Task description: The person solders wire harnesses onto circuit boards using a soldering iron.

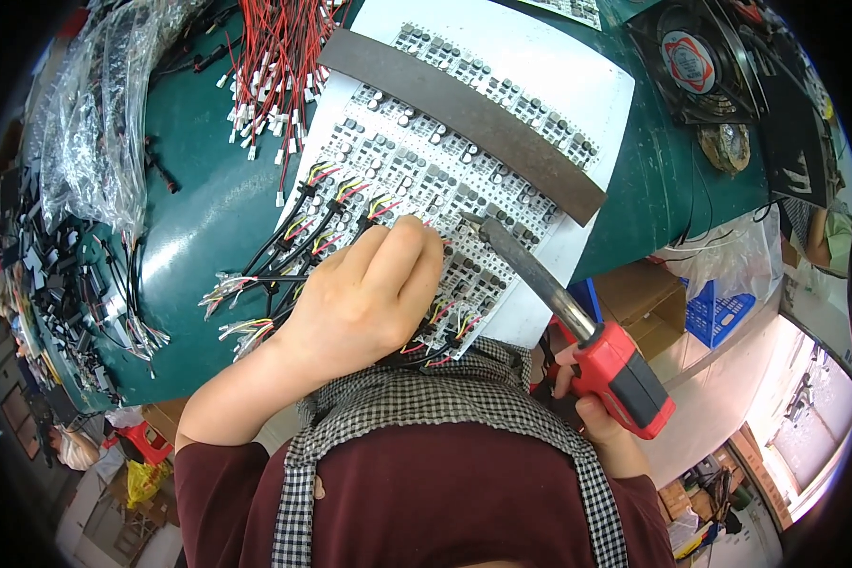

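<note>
While your left hand [364, 293] pinches wire onto circuit board panel [417, 180], right hand [601, 421] grips soldering iron [577, 327], tip at joint; soldering underway, next calls for steady touch.

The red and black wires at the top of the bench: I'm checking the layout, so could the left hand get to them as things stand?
Probably yes: the left hand is bare, and only green bench lies between it and the wires.

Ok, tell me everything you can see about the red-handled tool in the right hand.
The soldering iron has a chunky red handle with a dark grey grip band and a long dull metal shaft. The right hand holds the handle near the table edge. It slants up-left, its tip at the circuit board panel, beside the left hand fingertips.
</note>
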`<state>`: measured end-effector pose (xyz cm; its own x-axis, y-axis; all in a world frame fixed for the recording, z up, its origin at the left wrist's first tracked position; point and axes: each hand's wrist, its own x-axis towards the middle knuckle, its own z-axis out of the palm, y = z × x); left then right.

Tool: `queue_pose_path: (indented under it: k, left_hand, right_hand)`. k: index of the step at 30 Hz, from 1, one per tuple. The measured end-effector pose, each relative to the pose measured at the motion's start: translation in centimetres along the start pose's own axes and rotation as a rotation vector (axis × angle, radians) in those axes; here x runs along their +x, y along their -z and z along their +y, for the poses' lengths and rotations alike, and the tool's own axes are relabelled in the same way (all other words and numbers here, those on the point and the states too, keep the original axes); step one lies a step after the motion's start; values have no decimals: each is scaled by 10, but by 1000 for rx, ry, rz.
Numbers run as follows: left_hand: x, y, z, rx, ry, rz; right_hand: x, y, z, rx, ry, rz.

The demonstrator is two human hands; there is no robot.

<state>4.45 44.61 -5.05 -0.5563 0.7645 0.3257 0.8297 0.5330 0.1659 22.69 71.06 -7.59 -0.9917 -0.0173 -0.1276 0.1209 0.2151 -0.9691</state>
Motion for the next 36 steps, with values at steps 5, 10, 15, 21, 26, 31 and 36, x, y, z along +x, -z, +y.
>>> queue_pose_path:
  k: [5,10,15,21,26,31,36]
  left_hand:
    - [1,3,3,8,44,-16]
    - [-1,-4,11,-33,95,59]
    - [-3,-8,11,24,70,103]
    - [-3,-6,11,19,67,94]
    - [-4,-5,11,-88,138,56]
    - [0,-2,12,-92,146,26]
    - [1,2,13,-84,157,-7]
  right_hand:
    - [-5,2,-2,-4,-10,1]
    - [-1,4,-11,-30,-42,-13]
    - [-5,7,-10,-62,-99,-33]
    - [-3,8,-15,-82,-130,-60]
    - [6,4,-16,-47,-73,-56]
    - [20,0,-16,-14,-32,-61]
    - [28,-2,-17,-87,79,-98]
